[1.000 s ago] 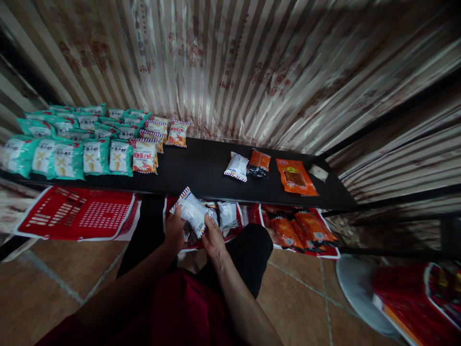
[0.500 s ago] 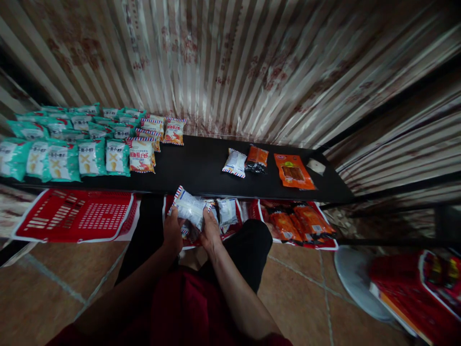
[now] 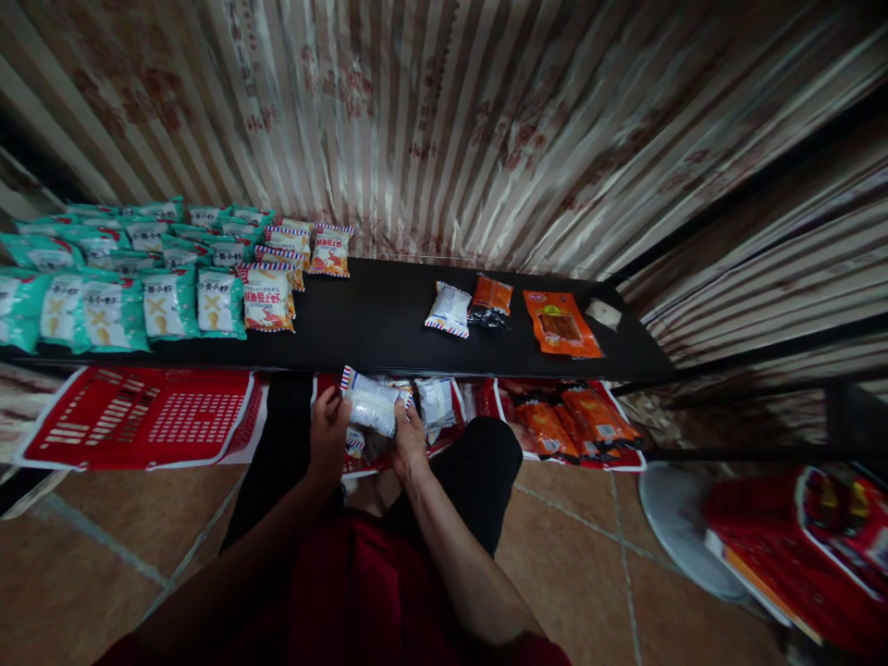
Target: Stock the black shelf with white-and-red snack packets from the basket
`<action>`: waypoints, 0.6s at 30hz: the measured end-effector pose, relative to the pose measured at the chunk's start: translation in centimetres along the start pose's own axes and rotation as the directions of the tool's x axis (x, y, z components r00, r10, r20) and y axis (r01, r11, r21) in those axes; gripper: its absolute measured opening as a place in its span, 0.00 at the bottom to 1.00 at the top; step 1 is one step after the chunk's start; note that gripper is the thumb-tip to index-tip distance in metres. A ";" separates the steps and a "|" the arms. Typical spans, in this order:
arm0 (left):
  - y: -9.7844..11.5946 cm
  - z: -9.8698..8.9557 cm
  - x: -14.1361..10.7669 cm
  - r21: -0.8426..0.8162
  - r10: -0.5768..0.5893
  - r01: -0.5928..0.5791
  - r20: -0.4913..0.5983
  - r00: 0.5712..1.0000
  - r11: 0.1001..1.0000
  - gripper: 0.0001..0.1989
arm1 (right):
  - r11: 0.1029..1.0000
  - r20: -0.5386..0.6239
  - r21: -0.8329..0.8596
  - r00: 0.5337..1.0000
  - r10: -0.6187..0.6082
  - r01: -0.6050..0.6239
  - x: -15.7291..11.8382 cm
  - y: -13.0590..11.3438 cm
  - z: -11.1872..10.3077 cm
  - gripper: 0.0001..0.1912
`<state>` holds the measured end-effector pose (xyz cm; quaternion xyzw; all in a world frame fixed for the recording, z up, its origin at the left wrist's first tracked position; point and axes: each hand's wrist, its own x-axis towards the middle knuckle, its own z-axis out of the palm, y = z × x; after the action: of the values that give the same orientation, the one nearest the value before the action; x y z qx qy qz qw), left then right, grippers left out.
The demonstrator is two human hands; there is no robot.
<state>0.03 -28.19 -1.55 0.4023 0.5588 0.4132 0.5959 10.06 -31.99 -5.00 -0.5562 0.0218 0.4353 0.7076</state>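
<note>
A white snack bag (image 3: 373, 404) with a red-and-blue striped edge is held by both hands, its printed back facing up. My left hand (image 3: 328, 433) is closed on its left end, fingers curled. My right hand (image 3: 409, 440) grips the right end, thumb along the side. Right below the bag is a red basket (image 3: 458, 442) with similar bags in it, one white bag (image 3: 437, 403) showing beside my right hand. On the black shelf (image 3: 375, 314) in front, orange-and-white snack bags (image 3: 268, 298) with striped edges stand in a group.
Several teal snack bags (image 3: 166, 303) fill the shelf's left. A white bag (image 3: 448, 309), orange-black packet (image 3: 491, 300), orange packet (image 3: 561, 324) and white scrap (image 3: 604, 314) lie right. Below are a red basket (image 3: 201, 416), a basket of orange packets (image 3: 633, 461) and a grey stool (image 3: 670, 527).
The bag in my hands has turned a little and lies more level. My left hand has shifted slightly up and left along its end. The whole view has moved slightly.
</note>
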 end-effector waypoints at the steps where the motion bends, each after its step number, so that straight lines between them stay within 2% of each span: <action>1: 0.2 -0.2 0.0 0.018 0.065 -0.065 0.024 0.998 0.998 0.24 | 1.000 0.009 -0.017 1.000 0.002 -0.002 0.1 -0.1 -0.1 0.18; 3: 0.5 -0.7 0.0 0.094 0.225 -0.232 0.074 0.971 0.968 0.24 | 0.999 0.030 -0.046 0.999 0.012 -0.010 0.2 -0.2 -0.4 0.17; 4: 0.6 -1.0 0.1 0.148 0.312 -0.325 0.107 0.944 0.934 0.21 | 0.998 0.043 -0.060 0.999 0.016 -0.014 0.2 -0.3 -0.5 0.17; 6: 0.7 -1.6 0.1 0.260 0.472 -0.514 0.209 0.856 0.817 0.16 | 0.996 0.079 -0.085 0.996 0.028 -0.021 0.3 -0.5 -0.7 0.17; 8: 0.6 -2.1 0.3 0.303 0.570 -0.676 0.371 0.733 0.672 0.13 | 0.994 0.123 -0.104 0.991 0.054 -0.042 0.3 -0.8 -0.7 0.18; 11: 0.2 -2.7 0.6 0.259 0.616 -0.857 0.606 0.504 0.446 0.15 | 0.985 0.166 -0.140 0.979 0.122 -0.099 0.4 -1.3 -0.8 0.21; 13: -0.1 -3.0 0.9 0.220 0.612 -0.927 0.701 0.366 0.303 0.16 | 0.977 0.188 -0.174 0.969 0.160 -0.127 0.5 -1.7 -0.9 0.22; 15: -0.3 -3.3 1.1 0.210 0.592 -0.956 0.752 0.292 0.204 0.17 | 0.970 0.212 -0.201 0.961 0.180 -0.138 0.7 -2.0 -1.2 0.21; 18: -0.2 -3.8 1.2 0.199 0.542 -0.973 0.809 0.230 0.116 0.18 | 0.961 0.228 -0.231 0.952 0.203 -0.149 0.9 -2.3 -1.5 0.20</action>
<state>-3.67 -27.07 -2.37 0.9265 0.1467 0.2871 0.1940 12.74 -32.64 -4.29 -0.5650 -0.0640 0.5631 0.5997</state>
